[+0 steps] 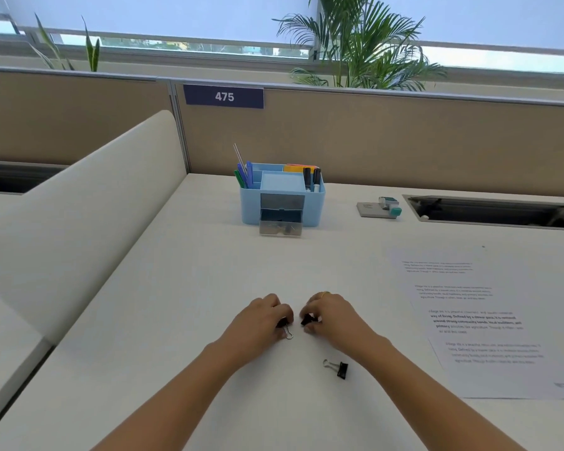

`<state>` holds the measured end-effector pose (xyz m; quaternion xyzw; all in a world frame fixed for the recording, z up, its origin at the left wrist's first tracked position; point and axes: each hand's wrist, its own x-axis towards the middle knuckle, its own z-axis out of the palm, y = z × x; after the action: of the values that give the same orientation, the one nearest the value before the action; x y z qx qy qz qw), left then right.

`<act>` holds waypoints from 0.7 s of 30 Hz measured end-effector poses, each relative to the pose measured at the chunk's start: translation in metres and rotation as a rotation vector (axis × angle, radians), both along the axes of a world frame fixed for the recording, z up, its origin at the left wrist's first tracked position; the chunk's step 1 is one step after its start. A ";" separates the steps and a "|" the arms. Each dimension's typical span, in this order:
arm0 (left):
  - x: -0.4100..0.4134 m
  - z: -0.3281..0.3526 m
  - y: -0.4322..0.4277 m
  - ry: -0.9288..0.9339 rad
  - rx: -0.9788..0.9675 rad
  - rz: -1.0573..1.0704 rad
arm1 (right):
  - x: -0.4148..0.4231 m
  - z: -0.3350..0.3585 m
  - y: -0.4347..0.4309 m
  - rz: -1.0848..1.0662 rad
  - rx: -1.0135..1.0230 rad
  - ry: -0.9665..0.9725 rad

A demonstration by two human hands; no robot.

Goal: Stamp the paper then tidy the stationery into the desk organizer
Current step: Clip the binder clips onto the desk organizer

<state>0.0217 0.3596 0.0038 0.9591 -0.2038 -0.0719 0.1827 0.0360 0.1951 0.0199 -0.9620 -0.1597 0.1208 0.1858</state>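
This is an open-plan office workstation: tan fabric cubicle partitions point(388, 144) with grey metal trim cross the middle of the frame, and a dark blue rectangular plate with the white number 475 point(223, 96) sits at upper centre. The flat white desk point(176, 288) holds a light blue plastic desk organizer point(314, 206) stocked with pens point(246, 175) at centre, a white printed sheet of paper point(476, 320) at right, and a dark recessed cable hatch point(495, 211) at right centre. Green palm fronds point(362, 43) rise before pale window blinds point(176, 14) along the top.
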 end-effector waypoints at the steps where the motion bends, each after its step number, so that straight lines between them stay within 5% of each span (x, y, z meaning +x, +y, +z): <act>1: 0.002 0.001 -0.001 -0.001 0.023 0.001 | 0.002 0.000 0.002 -0.020 -0.002 0.006; 12: 0.016 0.005 -0.003 -0.019 0.054 -0.014 | 0.017 0.010 0.006 -0.074 -0.039 0.202; 21: 0.024 0.008 0.005 0.073 -0.324 0.283 | 0.030 0.012 0.009 -0.107 -0.023 0.241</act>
<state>0.0456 0.3647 0.0113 0.9330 -0.0695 -0.0465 0.3501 0.0656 0.2046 0.0317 -0.9497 -0.0833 0.2272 0.1990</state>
